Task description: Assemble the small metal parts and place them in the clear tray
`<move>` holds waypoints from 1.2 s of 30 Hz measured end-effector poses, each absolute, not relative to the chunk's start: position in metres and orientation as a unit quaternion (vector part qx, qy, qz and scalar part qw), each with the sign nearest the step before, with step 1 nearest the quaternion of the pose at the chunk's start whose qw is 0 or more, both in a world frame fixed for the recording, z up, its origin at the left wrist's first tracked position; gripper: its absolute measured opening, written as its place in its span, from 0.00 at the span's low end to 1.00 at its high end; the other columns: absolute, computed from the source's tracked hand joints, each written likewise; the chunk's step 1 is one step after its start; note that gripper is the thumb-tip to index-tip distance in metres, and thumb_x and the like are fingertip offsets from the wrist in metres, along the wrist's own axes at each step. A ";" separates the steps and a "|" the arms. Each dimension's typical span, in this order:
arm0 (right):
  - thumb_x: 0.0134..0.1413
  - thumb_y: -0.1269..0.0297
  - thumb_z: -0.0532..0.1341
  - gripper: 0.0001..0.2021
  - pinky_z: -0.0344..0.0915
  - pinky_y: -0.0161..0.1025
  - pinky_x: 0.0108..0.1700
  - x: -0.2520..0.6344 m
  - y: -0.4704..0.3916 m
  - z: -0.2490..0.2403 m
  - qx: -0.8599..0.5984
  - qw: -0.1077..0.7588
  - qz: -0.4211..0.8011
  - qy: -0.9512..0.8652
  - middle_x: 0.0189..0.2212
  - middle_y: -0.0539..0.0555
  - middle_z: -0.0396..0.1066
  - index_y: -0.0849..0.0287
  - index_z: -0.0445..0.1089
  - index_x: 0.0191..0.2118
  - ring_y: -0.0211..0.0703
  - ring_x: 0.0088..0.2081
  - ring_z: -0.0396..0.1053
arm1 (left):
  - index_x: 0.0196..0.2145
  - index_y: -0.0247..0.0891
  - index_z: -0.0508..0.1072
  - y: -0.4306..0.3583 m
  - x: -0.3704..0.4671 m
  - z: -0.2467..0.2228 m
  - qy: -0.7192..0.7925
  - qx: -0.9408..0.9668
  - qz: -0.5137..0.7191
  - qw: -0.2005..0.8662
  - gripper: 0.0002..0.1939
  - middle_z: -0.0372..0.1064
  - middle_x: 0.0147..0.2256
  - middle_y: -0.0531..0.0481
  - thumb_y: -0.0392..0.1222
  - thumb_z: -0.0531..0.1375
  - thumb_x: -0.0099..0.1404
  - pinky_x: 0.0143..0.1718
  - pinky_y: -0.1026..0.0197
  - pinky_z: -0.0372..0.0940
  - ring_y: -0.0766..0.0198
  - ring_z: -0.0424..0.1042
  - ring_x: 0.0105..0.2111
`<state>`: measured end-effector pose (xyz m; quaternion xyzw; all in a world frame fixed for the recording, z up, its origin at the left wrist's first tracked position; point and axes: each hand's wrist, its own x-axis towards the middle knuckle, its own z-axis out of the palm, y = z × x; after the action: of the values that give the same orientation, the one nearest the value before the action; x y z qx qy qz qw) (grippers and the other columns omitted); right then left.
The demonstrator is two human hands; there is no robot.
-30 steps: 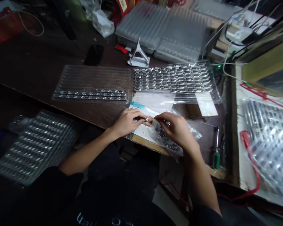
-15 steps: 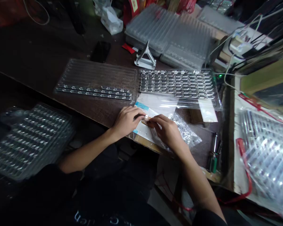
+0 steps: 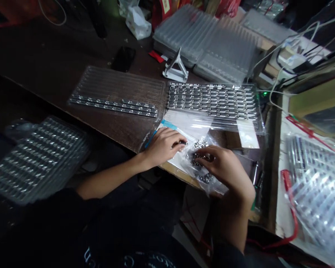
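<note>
My left hand [image 3: 164,146] rests over the white sheet [image 3: 175,161], thumb and fingers closed on a small dark metal part [image 3: 183,142]. Right of it, my right hand [image 3: 222,163] reaches with curled fingers into a heap of small shiny metal parts [image 3: 201,144] on a clear plastic bag [image 3: 211,186]. What those fingertips pinch is hidden. Beyond the hands lies a clear ridged tray [image 3: 212,100] filled with rows of metal connectors. A second clear tray [image 3: 117,87], to its left, carries connectors only along its near rows.
A grey metal stand [image 3: 176,70] and a dark phone [image 3: 124,58] sit behind the trays. Stacked clear trays [image 3: 184,31] occupy the back. More filled trays [image 3: 39,160] are at lower left, others [image 3: 318,186] at right. A screwdriver [image 3: 255,175] lies near the right edge.
My hands were together over the white sheet; my right hand has moved right into the metal parts on the bag. My left hand stays over the sheet, shifted slightly right.
</note>
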<state>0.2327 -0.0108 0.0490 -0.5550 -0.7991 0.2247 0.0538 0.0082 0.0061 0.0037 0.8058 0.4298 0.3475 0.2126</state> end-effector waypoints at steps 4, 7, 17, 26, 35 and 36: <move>0.54 0.65 0.65 0.05 0.62 0.37 0.34 0.236 -0.014 0.047 -0.558 -0.018 0.216 -0.801 0.36 0.52 0.78 0.54 0.77 0.37 0.45 0.35 0.74 | 0.36 0.40 0.74 0.006 0.013 0.000 0.432 0.806 0.342 0.216 0.03 0.76 0.35 0.53 0.38 0.65 0.64 0.45 0.56 0.61 0.61 0.72 0.39; 0.57 0.68 0.62 0.05 0.59 0.36 0.32 0.233 -0.014 0.044 -0.542 -0.025 0.226 -0.809 0.33 0.51 0.77 0.55 0.76 0.34 0.43 0.33 0.72 | 0.36 0.40 0.75 0.007 0.011 -0.002 0.446 0.799 0.337 0.220 0.02 0.77 0.36 0.52 0.37 0.65 0.64 0.45 0.56 0.61 0.60 0.72 0.39; 0.59 0.66 0.60 0.08 0.65 0.36 0.37 0.239 -0.010 0.054 -0.514 0.149 0.270 -0.800 0.33 0.52 0.79 0.57 0.77 0.34 0.42 0.34 0.75 | 0.35 0.40 0.75 0.009 0.014 -0.006 0.450 0.803 0.309 0.238 0.02 0.77 0.35 0.53 0.37 0.65 0.63 0.44 0.56 0.60 0.60 0.72 0.39; 0.58 0.68 0.57 0.10 0.68 0.40 0.40 0.225 -0.002 0.039 -0.568 0.233 0.191 -0.766 0.34 0.56 0.78 0.59 0.77 0.37 0.46 0.36 0.76 | 0.33 0.40 0.75 0.009 0.013 -0.005 0.462 0.792 0.318 0.241 0.02 0.76 0.34 0.52 0.36 0.66 0.62 0.46 0.54 0.60 0.59 0.73 0.39; 0.61 0.69 0.56 0.10 0.67 0.36 0.39 0.186 0.001 0.021 -0.498 0.201 0.245 -0.807 0.37 0.57 0.76 0.59 0.75 0.41 0.43 0.36 0.74 | 0.46 0.39 0.72 -0.003 -0.009 0.007 0.436 0.745 0.434 0.260 0.11 0.77 0.41 0.48 0.33 0.62 0.65 0.47 0.59 0.69 0.62 0.76 0.42; 0.63 0.69 0.55 0.11 0.66 0.36 0.39 0.182 0.000 0.020 -0.492 0.178 0.231 -0.821 0.38 0.57 0.76 0.59 0.75 0.42 0.44 0.37 0.74 | 0.48 0.39 0.71 -0.004 -0.012 0.007 0.445 0.740 0.430 0.264 0.13 0.77 0.41 0.48 0.34 0.63 0.65 0.48 0.59 0.69 0.62 0.76 0.42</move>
<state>0.1823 0.0001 0.0203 -0.4918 -0.8205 0.2306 0.1782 -0.0123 -0.0041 0.0069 0.7404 0.4446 0.4296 0.2638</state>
